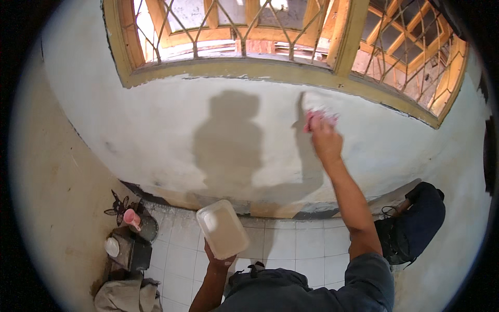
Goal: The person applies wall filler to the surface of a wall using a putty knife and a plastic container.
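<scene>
Out at arm's length, my right hand (326, 144) presses a blurred red-and-white thing (321, 115) against the pale wall (280, 135) below the window. Motion smears it, so I cannot tell whether it is a brush or a cloth; its upper part is white. Low in front of my body, my left hand (221, 258) supports a shallow, rounded rectangular plastic tub (201, 222) from its near end. The tub's inside looks pale beige, and I cannot tell how full it is. My left fingers are mostly hidden beneath it.
A yellow window frame (208, 68) with metal grilles spans the wall's top. At left, a pink cup (132, 219), a dark box (130, 250) and a beige cloth (120, 297) stand near the wall. A dark bag (416, 223) rests at right. White tiles (280, 244) cover the floor.
</scene>
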Action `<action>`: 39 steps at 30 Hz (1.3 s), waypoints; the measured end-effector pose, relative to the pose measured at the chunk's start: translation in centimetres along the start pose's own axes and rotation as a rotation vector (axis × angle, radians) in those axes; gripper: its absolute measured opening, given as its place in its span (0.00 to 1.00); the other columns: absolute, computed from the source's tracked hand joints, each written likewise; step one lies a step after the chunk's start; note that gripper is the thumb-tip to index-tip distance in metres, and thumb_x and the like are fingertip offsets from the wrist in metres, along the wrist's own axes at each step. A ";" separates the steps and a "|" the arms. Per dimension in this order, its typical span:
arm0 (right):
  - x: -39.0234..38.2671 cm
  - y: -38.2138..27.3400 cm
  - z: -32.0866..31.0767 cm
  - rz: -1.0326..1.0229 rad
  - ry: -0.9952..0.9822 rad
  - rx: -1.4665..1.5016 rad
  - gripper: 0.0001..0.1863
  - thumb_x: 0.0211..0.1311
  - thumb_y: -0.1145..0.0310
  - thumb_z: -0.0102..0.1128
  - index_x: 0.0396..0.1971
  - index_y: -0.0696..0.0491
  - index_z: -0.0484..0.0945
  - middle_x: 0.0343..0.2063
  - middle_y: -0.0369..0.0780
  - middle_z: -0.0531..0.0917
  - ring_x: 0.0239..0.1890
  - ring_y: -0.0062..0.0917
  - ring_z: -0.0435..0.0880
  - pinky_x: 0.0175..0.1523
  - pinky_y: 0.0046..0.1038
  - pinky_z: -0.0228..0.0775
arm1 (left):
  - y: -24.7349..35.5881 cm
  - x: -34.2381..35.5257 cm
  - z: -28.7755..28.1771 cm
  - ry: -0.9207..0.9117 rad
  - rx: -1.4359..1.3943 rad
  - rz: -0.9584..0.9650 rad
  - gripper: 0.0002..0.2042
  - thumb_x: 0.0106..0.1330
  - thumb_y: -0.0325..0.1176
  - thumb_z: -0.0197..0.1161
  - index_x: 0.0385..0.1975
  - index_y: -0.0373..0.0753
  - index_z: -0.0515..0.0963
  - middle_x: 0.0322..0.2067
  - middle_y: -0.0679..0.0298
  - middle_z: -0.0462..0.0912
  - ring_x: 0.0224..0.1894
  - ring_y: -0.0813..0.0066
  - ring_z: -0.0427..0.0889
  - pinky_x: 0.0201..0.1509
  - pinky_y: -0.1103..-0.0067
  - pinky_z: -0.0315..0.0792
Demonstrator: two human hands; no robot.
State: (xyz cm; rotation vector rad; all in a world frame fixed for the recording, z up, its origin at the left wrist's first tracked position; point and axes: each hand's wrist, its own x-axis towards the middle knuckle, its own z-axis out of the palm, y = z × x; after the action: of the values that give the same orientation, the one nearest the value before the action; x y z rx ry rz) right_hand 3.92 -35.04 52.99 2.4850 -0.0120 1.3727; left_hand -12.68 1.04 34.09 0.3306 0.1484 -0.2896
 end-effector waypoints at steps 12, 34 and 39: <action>-7.0 -8.2 -5.7 0.461 -0.211 0.913 0.07 0.52 0.81 0.56 0.30 0.55 0.70 0.22 0.38 0.76 0.23 0.27 0.77 0.28 0.29 0.70 | 0.0 1.2 -1.5 -0.217 -0.159 -0.041 0.28 0.73 0.55 0.43 0.65 0.46 0.64 0.57 0.62 0.75 0.57 0.60 0.77 0.56 0.59 0.76; -5.3 -33.7 -8.6 0.263 -0.849 1.175 0.10 0.55 0.69 0.62 0.32 0.60 0.80 0.23 0.53 0.80 0.22 0.38 0.77 0.32 0.33 0.70 | 14.3 3.2 -1.7 -0.215 -0.036 0.004 0.25 0.75 0.50 0.42 0.66 0.44 0.62 0.59 0.60 0.72 0.60 0.63 0.74 0.63 0.64 0.72; -4.6 -37.8 -8.7 0.355 -0.854 1.186 0.08 0.58 0.70 0.62 0.31 0.61 0.80 0.20 0.44 0.80 0.22 0.26 0.77 0.31 0.29 0.69 | 18.6 3.7 -2.3 -0.205 0.009 -0.029 0.25 0.74 0.50 0.44 0.65 0.44 0.62 0.58 0.60 0.73 0.59 0.64 0.76 0.61 0.65 0.73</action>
State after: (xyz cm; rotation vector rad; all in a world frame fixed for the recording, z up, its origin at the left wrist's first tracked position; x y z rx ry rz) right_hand -0.08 2.74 43.79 4.0286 0.2536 0.1800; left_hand -3.77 17.76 36.78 0.3063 -0.0497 -0.3509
